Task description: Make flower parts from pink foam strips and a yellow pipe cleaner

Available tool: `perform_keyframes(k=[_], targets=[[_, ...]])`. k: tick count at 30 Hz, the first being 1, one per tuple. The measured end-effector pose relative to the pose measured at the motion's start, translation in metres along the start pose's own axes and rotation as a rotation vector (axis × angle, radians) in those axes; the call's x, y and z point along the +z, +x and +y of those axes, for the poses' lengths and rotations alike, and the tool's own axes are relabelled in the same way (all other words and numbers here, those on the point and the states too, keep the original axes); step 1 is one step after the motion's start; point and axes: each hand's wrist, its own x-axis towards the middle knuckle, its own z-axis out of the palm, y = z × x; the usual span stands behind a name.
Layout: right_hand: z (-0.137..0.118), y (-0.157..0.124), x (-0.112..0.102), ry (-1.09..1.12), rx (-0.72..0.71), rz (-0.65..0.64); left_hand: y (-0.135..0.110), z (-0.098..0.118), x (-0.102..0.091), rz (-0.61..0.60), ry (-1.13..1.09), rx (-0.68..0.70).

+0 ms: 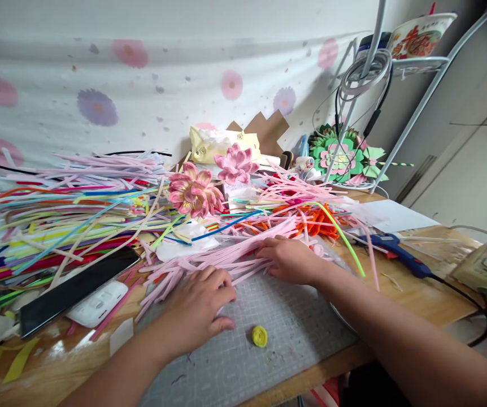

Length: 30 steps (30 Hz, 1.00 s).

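A loose bundle of pale pink pipe cleaners [226, 251] lies across the far part of a grey cutting mat [294, 328]. My right hand [290, 260] is on the right part of this bundle, its fingers curled over some of the stems. At the bundle's near left edge is my left hand [201, 305], thumb and index finger apart, nothing seen between them. A small yellow coil [259, 336] sits on the mat, right of my left hand and apart from both hands.
Behind the bundle stand two pink flowers [195, 191]. Heaps of coloured pipe cleaners [78, 215] cover the left side, with a black phone [78, 291] and a white device [97, 303] nearer. A blue glue gun [400, 254] with its cord lies right, below a white rack [421, 61].
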Motion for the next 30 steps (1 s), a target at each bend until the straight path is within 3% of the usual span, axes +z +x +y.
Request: perform_keyframes(k=[4, 8, 12, 16, 19, 25, 30], targets=[[-0.008, 0.007, 0.006, -0.051, 0.014, 0.006, 0.001, -0.006, -0.004, -0.119, 0.025, -0.009], [-0.013, 0.012, 0.005, -0.056, 0.045, 0.020, -0.002, -0.017, -0.015, -0.139, 0.110, -0.106], [-0.010, 0.012, -0.006, 0.005, 0.082, 0.052, -0.003, -0.029, -0.018, -0.081, 0.191, -0.233], [-0.001, 0.006, -0.023, 0.143, 0.132, 0.043, 0.000, -0.030, -0.016, 0.056, 0.163, -0.336], [0.003, 0.004, -0.031, 0.287, 0.161, 0.001, 0.003, -0.018, -0.009, 0.168, -0.050, -0.377], [0.002, 0.005, -0.036, 0.586, 0.117, -0.037, 0.022, 0.015, 0.010, 0.050, -0.843, -0.461], [-0.005, 0.010, -0.033, 0.756, 0.092, -0.001, 0.055, 0.035, 0.014, 0.273, -1.020, -0.409]])
